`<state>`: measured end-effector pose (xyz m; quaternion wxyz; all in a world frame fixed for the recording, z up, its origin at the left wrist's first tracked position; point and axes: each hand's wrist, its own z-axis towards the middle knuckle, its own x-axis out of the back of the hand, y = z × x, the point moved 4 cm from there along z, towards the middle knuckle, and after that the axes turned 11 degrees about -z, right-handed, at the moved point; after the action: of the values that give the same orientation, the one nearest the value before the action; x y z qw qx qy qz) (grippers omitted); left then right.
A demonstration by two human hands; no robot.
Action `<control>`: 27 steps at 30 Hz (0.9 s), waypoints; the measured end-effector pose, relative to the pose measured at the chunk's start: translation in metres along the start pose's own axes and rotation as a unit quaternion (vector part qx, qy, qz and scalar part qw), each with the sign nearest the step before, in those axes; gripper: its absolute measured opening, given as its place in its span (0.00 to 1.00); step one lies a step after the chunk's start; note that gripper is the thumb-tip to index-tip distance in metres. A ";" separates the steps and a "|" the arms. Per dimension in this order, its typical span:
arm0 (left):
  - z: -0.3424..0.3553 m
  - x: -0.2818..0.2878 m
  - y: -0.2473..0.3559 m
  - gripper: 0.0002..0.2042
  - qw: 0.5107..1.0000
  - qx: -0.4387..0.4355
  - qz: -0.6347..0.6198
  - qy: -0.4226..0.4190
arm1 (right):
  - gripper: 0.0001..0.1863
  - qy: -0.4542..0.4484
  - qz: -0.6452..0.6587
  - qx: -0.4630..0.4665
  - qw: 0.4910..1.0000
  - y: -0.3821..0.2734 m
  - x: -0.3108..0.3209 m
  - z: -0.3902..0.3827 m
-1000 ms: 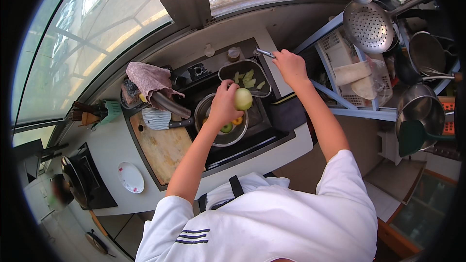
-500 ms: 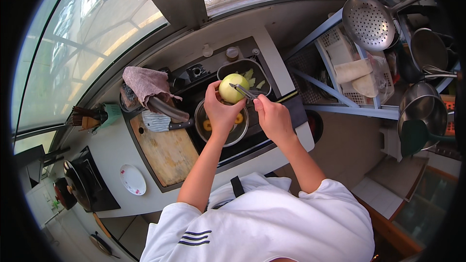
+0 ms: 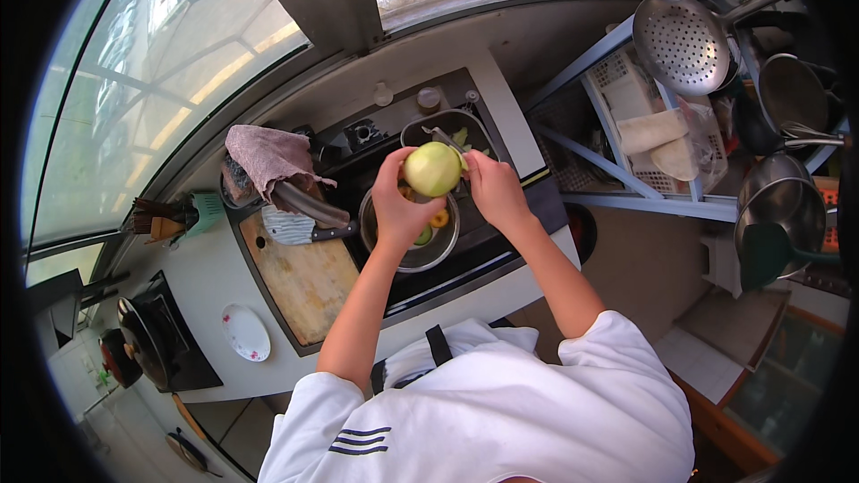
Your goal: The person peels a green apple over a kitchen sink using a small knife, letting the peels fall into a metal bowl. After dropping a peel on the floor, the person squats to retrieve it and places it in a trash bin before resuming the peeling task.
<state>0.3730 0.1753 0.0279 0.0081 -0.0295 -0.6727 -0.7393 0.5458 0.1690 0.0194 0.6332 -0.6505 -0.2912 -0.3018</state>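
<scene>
My left hand is wrapped around a pale green, round fruit or vegetable and holds it over a metal bowl. My right hand grips a metal peeler, whose head lies at the far right side of the round piece. A strip of green peel hangs there by my right fingers. Inside the bowl, partly hidden by my left hand, are a yellow-orange piece and a green piece. Green peelings lie in the sink basin beyond.
Left of the bowl lies a wooden cutting board, with a black-handled knife at its far edge. A cloth covers something behind it. A plate sits further left. Pans and a perforated skimmer hang at the right.
The peeler has moved from the front of the round piece to its far right side. The round piece has turned and come slightly nearer. A green piece now shows in the bowl.
</scene>
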 end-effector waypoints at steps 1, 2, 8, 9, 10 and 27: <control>-0.002 -0.006 0.007 0.31 0.999 -0.024 -0.010 -0.025 | 0.20 -0.003 -0.028 -0.005 1.000 0.013 -0.008 0.004; -0.002 -0.012 0.017 0.31 0.998 -0.052 0.001 -0.023 | 0.20 -0.007 -0.054 -0.007 0.999 0.021 -0.014 0.010; 0.006 -0.012 0.007 0.32 0.999 0.003 -0.042 0.029 | 0.22 -0.049 -0.249 -0.066 0.965 0.064 -0.007 0.039; 0.006 -0.011 0.005 0.31 0.999 0.001 -0.041 0.028 | 0.22 -0.043 -0.259 -0.068 0.963 0.065 -0.002 0.042; 0.007 -0.012 0.004 0.31 0.999 -0.001 -0.041 0.023 | 0.22 -0.036 -0.269 -0.074 0.960 0.065 0.004 0.042; 0.004 -0.008 0.032 0.31 0.985 -0.094 0.126 0.067 | 0.20 -0.013 -0.058 0.004 0.998 -0.050 0.036 -0.030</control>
<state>0.3832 0.1760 0.0591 0.1433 -0.0646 -0.5894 -0.7924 0.5302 0.1401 0.0802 0.6130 -0.6339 -0.3381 -0.3286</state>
